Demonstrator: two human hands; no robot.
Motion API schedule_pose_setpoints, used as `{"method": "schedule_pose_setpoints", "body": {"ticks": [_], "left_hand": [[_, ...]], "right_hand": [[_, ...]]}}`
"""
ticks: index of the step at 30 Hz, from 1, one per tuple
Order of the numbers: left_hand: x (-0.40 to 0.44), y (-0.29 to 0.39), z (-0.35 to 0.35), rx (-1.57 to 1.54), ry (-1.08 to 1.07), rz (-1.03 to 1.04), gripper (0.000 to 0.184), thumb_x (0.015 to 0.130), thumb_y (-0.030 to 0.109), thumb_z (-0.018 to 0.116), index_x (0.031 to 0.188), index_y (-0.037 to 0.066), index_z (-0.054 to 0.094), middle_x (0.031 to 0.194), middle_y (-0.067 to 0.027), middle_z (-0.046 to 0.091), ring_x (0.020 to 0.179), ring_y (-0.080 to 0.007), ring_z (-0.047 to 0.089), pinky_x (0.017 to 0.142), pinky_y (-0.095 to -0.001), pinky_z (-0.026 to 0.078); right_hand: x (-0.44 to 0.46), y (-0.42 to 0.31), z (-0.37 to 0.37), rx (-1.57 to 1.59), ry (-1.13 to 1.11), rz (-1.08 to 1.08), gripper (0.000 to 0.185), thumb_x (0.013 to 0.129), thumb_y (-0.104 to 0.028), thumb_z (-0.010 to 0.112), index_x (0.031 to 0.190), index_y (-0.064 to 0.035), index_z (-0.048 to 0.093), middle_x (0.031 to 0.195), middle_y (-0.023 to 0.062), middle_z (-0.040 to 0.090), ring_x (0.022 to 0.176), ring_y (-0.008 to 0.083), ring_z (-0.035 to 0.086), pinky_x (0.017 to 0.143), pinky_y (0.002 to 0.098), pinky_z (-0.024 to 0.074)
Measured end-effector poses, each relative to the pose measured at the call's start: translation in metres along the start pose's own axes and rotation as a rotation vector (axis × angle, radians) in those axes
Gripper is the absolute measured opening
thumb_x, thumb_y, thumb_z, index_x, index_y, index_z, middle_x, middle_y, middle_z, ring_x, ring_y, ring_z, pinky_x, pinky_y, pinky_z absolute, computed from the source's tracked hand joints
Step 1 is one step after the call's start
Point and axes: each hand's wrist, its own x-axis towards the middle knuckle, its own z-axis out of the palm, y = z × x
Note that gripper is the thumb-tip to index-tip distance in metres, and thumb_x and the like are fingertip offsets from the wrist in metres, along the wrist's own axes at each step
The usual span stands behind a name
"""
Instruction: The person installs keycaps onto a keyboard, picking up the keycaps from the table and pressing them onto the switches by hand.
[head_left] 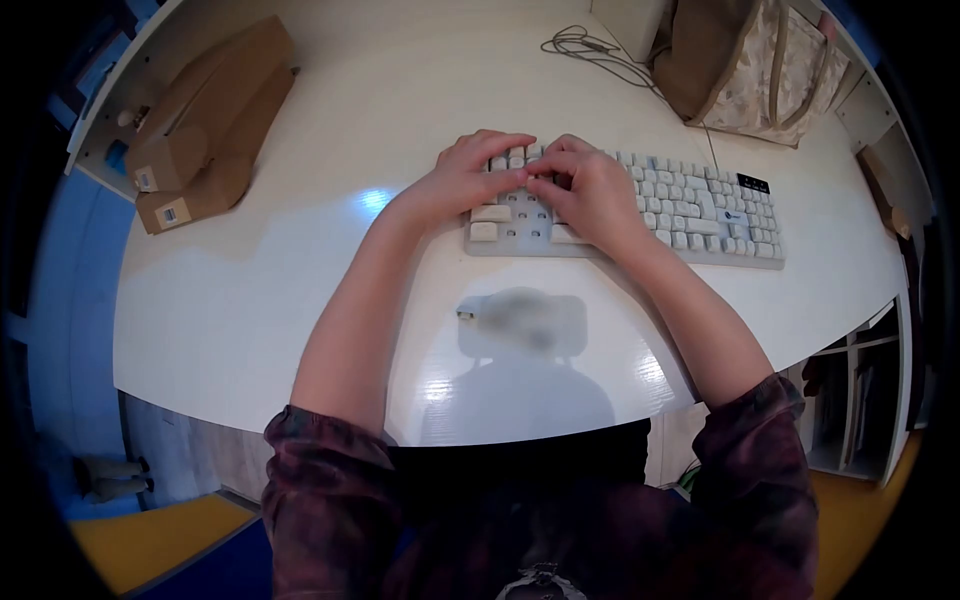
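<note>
A white keyboard (pixel 700 226) lies on the desk, with its left part under both hands. Several key positions there are bare, showing the small switches (pixel 525 215) without caps. My left hand (pixel 465 180) rests at the keyboard's left end. Its thumb and index finger are stretched out and apart, with white keycaps visible between them. My right hand (pixel 595 195) is closed in a pinch over the bare section, its fingertips close to my left thumb. What those fingers hold, if anything, is hidden. One small pale piece (pixel 466 315) lies on the desk in front of the keyboard.
The white desk (pixel 250 300) curves toward me. Brown cardboard (pixel 215 130) lies at the far left. A coiled cable (pixel 590 45) and a patterned bag (pixel 765 75) are at the back right. Shelves (pixel 860 400) stand below the desk on the right.
</note>
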Motion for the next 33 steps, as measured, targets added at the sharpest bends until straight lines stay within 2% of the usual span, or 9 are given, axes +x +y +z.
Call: {"method": "schedule_pose_setpoints", "body": {"ticks": [4, 25, 28, 33], "left_hand": [[0.0021, -0.0011, 0.0003, 0.055, 0.011, 0.0, 0.053, 0.091, 0.029, 0.066, 0.141, 0.014, 0.052, 0.139, -0.0102, 0.047, 0.133, -0.0249, 0.039, 0.11, -0.0356, 0.035], [0.0004, 0.0029, 0.001, 0.03, 0.014, -0.032, 0.057, 0.088, 0.028, 0.069, 0.14, 0.015, 0.052, 0.142, -0.01, 0.045, 0.134, -0.0246, 0.037, 0.112, -0.0364, 0.034], [0.0008, 0.0037, -0.0001, 0.055, 0.018, -0.022, 0.057, 0.087, 0.028, 0.07, 0.14, 0.015, 0.053, 0.143, -0.0101, 0.045, 0.137, -0.0246, 0.035, 0.112, -0.0368, 0.033], [-0.0005, 0.0055, -0.0002, 0.07, 0.023, -0.028, 0.057, 0.086, 0.028, 0.07, 0.14, 0.014, 0.053, 0.143, -0.0103, 0.044, 0.137, -0.025, 0.035, 0.113, -0.0369, 0.033]], "right_hand": [[0.0048, 0.001, -0.0019, 0.001, -0.019, 0.03, 0.01, 0.08, -0.018, 0.073, 0.087, -0.0127, 0.075, 0.091, 0.0026, 0.066, 0.077, 0.0269, 0.066, 0.067, 0.0381, 0.0518], [0.0002, 0.0018, 0.0005, -0.013, 0.049, -0.072, 0.013, 0.078, -0.015, 0.072, 0.091, -0.0126, 0.073, 0.09, 0.0021, 0.065, 0.081, 0.0246, 0.066, 0.067, 0.0384, 0.0524], [0.0003, 0.0023, -0.0001, 0.002, 0.066, -0.108, 0.016, 0.079, -0.011, 0.074, 0.095, -0.0086, 0.073, 0.091, 0.0039, 0.066, 0.067, 0.0201, 0.065, 0.062, 0.0314, 0.0514], [0.0008, 0.0036, 0.0016, -0.017, 0.078, -0.114, 0.015, 0.079, -0.013, 0.075, 0.093, -0.0093, 0.073, 0.088, 0.0038, 0.066, 0.068, 0.0212, 0.064, 0.062, 0.0322, 0.0509]]}}
